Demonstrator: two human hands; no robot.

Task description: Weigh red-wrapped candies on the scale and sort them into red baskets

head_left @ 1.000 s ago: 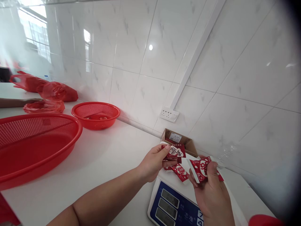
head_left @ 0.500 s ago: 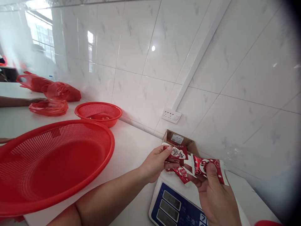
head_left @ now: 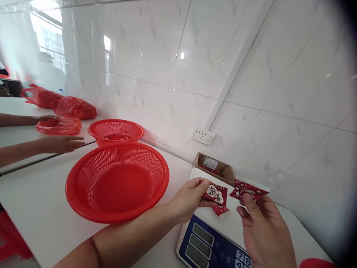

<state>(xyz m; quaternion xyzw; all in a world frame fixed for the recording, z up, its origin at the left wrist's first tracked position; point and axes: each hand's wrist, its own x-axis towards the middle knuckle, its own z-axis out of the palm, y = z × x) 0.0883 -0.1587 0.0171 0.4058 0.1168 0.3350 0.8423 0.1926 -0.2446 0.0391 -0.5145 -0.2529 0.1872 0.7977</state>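
1. Two hands each pinch a red packet above the scale. The left hand grips the left packet, and the right hand grips the right packet.
2. A third packet lies on the scale's white pan beneath them.
3. The large basket has slid in close beside the left forearm within the last second, and a co-worker's hand has appeared behind it.
4. The left packet bears white Chinese characters. The scale's keys show 7 and 8, and its displays are unreadable.

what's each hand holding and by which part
The left hand pinches a red packet by its left end; the right hand grips a second red packet along its lower edge.
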